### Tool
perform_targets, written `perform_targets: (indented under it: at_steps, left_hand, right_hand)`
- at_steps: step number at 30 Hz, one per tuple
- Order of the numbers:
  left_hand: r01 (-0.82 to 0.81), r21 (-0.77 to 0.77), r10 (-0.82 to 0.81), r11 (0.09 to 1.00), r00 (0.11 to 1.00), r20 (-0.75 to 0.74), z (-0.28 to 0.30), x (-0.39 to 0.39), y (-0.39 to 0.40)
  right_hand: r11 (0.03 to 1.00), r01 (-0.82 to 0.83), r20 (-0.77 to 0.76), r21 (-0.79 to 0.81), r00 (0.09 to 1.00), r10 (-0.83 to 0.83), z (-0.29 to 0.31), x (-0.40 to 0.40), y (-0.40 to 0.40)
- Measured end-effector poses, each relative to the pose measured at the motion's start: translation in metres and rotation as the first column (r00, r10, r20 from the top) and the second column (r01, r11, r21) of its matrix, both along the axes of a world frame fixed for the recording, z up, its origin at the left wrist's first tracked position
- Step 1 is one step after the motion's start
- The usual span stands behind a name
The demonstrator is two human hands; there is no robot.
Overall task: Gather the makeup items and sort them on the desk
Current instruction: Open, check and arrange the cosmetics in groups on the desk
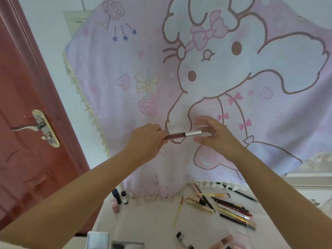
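Both my hands are raised in front of the pink cartoon cloth. My left hand (146, 139) pinches the dark pink end of a slim lip gloss tube (177, 135). My right hand (213, 133) holds the tube's silver cap (193, 133) between thumb and fingers, the other fingers spread loosely. Below on the desk (152, 220) lie several pencils and pens (233, 210), a gold tube (199, 205), a thin yellow-handled brush (178, 212) and small bottles (119, 196).
A red door (27, 141) with a metal handle (34, 126) stands at the left. The pink cloth (179, 69) hangs behind the desk, its fringe touching the desktop. A small black-capped tube (181, 238) and a mirror-like case (127, 245) lie at the near edge.
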State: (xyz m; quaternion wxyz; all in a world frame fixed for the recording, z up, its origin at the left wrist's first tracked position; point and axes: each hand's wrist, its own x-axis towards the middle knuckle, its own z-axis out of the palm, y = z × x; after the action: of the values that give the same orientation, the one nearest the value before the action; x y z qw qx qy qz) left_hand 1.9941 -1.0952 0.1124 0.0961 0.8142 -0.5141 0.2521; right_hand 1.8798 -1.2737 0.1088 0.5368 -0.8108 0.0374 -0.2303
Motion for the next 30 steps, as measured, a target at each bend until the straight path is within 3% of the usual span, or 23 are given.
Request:
perform_targets:
  at_steps: [3,7,11,15,17,19,22,24,26,30]
  left_hand:
    - [-0.021,0.020,0.022,1.000,0.999,-0.041,-0.011,0.002,0.002]
    - [-0.028,0.050,0.031,0.998,0.997,-0.071,-0.026,0.007,0.001]
    - [-0.030,0.078,0.041,0.997,0.987,-0.156,-0.050,0.011,0.006]
    - [-0.068,0.160,0.115,0.985,0.944,-0.310,-0.090,0.014,0.014]
    - [-0.116,0.288,0.232,0.951,0.880,-0.413,-0.120,0.016,0.022]
    - [-0.124,0.495,0.391,0.860,0.783,-0.484,-0.155,0.017,0.031]
    - [-0.098,0.698,0.573,0.709,0.657,-0.490,-0.203,0.019,0.042]
    - [-0.130,0.731,0.645,0.669,0.591,-0.485,-0.225,0.025,0.045]
    - [-0.152,0.728,0.685,0.668,0.506,-0.524,-0.242,0.030,0.044]
    - [-0.212,0.700,0.725,0.682,0.324,-0.608,-0.271,0.038,0.035]
  right_hand:
    - [0.995,-0.016,-0.104,0.100,0.994,0.026,-0.011,0.006,0.003]
    - [1.000,-0.003,-0.142,-0.004,0.990,0.003,-0.027,0.015,0.007]
    - [0.991,-0.112,-0.246,0.072,0.961,0.126,-0.049,0.024,0.008]
    - [0.993,-0.047,-0.367,0.110,0.926,0.084,-0.086,0.034,0.008]
    - [0.992,-0.010,-0.457,0.130,0.887,0.069,-0.109,0.035,0.005]
    - [0.996,-0.033,-0.598,0.087,0.798,0.079,-0.135,0.033,0.003]
    - [0.975,-0.216,-0.791,-0.048,0.604,0.094,-0.173,0.028,0.001]
    - [0.908,-0.388,-0.871,-0.157,0.488,0.058,-0.194,0.024,0.000]
    - [0.823,-0.507,-0.896,-0.256,0.444,-0.006,-0.211,0.022,-0.001]
    - [0.700,-0.670,-0.945,-0.246,0.325,-0.022,-0.233,0.028,0.009]
